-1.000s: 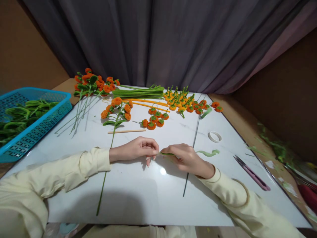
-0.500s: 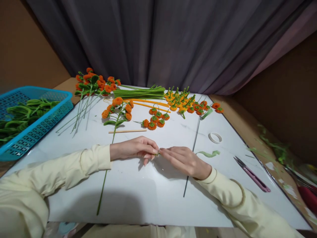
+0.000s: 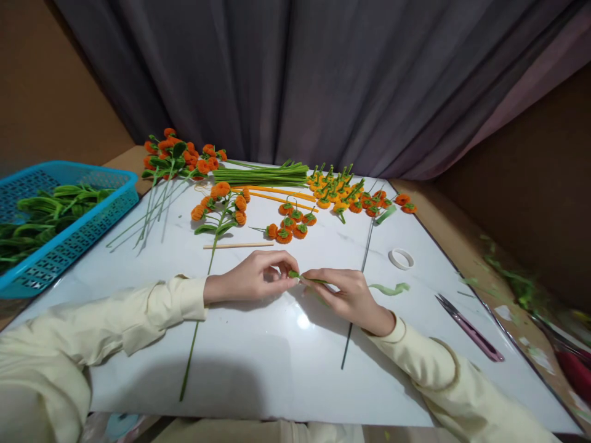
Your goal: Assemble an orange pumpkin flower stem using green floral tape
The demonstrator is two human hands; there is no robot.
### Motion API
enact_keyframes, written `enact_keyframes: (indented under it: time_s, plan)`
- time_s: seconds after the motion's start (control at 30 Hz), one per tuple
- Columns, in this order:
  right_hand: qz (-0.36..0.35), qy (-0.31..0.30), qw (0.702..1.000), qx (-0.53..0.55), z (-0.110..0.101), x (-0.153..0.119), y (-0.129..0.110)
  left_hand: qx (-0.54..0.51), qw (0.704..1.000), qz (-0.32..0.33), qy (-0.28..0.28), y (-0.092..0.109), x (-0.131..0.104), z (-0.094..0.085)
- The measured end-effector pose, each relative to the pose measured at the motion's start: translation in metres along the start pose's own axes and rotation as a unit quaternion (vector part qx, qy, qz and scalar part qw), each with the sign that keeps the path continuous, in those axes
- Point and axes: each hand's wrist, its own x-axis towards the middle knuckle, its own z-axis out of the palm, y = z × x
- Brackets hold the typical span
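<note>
My left hand [image 3: 253, 275] is closed in a pinch on a small green piece [image 3: 294, 274], mostly hidden by the fingers. Facing it, my right hand [image 3: 348, 295] has its fingers pressed together on a strip of green floral tape [image 3: 319, 281]. Beyond that hand, a wavy length of green tape [image 3: 390, 288] lies on the table. A dark thin wire [image 3: 347, 344] passes beneath my right hand. Under my left wrist runs the green stem [image 3: 196, 335] of a fuzzy orange flower spray [image 3: 221, 189].
A wooden stick [image 3: 238, 245] and loose orange flower heads [image 3: 292, 223] lie farther back, near yellow ones [image 3: 330, 187] and green stems [image 3: 261, 175]. To the right are a white tape ring [image 3: 401, 259] and pink-handled snips [image 3: 471, 329]. A blue basket [image 3: 92, 237] of leaves stands left.
My left fingers have turned and curled more around the small green piece, which shows more clearly. My right fingers have shifted, and green tape now shows between them.
</note>
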Motion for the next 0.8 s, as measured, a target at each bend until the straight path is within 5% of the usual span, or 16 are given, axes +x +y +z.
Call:
enact_keyframes:
  time_s: [0.1,0.27,0.4,0.5,0.8]
  plan:
    - [0.101,-0.018,0.99,0.098,-0.002,0.004,-0.007,0.137,0.987,0.079,0.013,0.001,-0.003,0.001]
    - [0.169,-0.056,0.969,0.169,-0.005,0.007,-0.009,0.157,0.984,0.085,-0.006,0.001,-0.002,0.0]
    - [0.172,-0.077,0.965,0.183,-0.008,0.009,-0.007,0.002,0.998,-0.028,-0.052,0.003,0.0,0.0]
    - [0.147,-0.091,0.968,0.181,-0.01,0.009,-0.007,-0.124,0.981,-0.114,-0.091,0.005,0.002,0.0]
    - [0.143,-0.095,0.97,0.173,-0.011,0.009,-0.008,-0.334,0.914,-0.19,-0.129,-0.002,0.007,-0.001]
